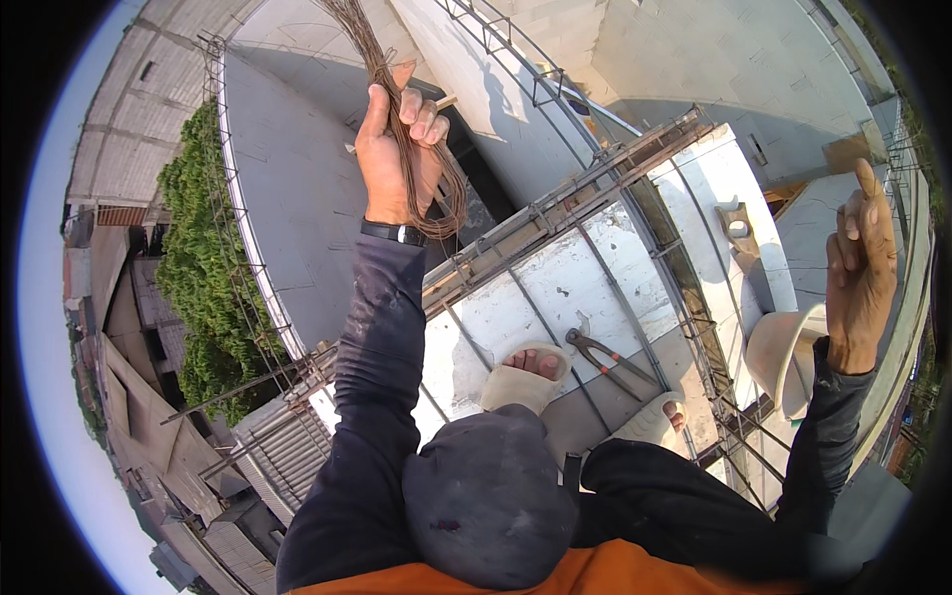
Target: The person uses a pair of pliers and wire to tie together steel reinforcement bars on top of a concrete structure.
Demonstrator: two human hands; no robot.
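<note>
My left hand [402, 159] is raised and closed around a looped bundle of thin, rusty tie wire [451, 193]. The wire's long strands rise past the thumb, and its bent end hangs below the palm. On the right, my right hand [861, 263] is lifted with its index finger stretched up and the other fingers loosely bent; nothing shows in it. Just below that hand stands a cream bucket [778, 367]. A pair of end-cutting pincers [605, 362] with orange on the handles lies on the pale slab between my sandalled feet.
Thin steel bars [531, 307] cross the white slab [595, 273] under my feet. A rebar cage [694, 317] runs along the right, over a gap. Beyond the slab edge a deep drop [476, 183] opens between grey block walls. Green foliage [213, 258] stands far below left.
</note>
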